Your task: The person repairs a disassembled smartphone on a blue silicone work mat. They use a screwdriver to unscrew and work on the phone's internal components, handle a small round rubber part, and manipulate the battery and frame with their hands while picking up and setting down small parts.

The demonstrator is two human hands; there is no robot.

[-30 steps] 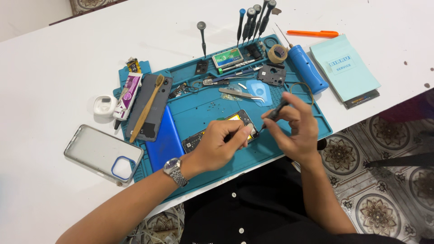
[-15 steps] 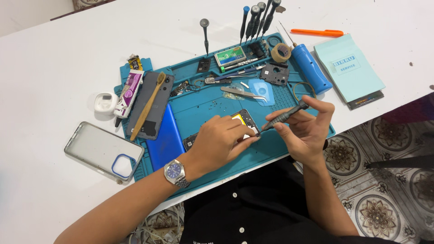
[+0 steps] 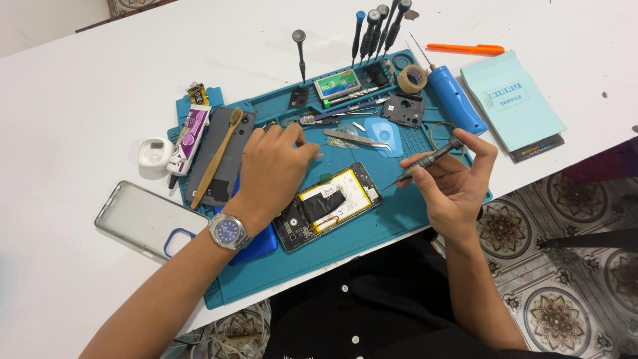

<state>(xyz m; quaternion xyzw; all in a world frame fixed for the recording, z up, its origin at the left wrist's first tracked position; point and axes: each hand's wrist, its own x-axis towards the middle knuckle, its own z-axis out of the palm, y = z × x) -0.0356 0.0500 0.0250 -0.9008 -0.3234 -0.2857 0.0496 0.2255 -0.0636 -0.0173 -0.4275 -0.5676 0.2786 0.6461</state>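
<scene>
Phone (image 3: 327,206) lies open at mat centre, back cover off, yellow battery and board exposed, so teardown looks well underway; battery and board are not yet out. Right hand (image 3: 450,181) at 3 o'clock pinches a slim screwdriver (image 3: 425,159), tip aimed at the phone's upper right corner, just short of touching. Left hand (image 3: 274,166) at 10 o'clock of the phone, loosely curled, fingertips down on the blue mat (image 3: 399,213) near small loose parts; can't tell if it holds a screw. Tweezers (image 3: 355,138) at 12 o'clock, untouched. Removed grey back panel (image 3: 222,156) with a brush on it at 9 o'clock, clear case (image 3: 136,216) further out.
</scene>
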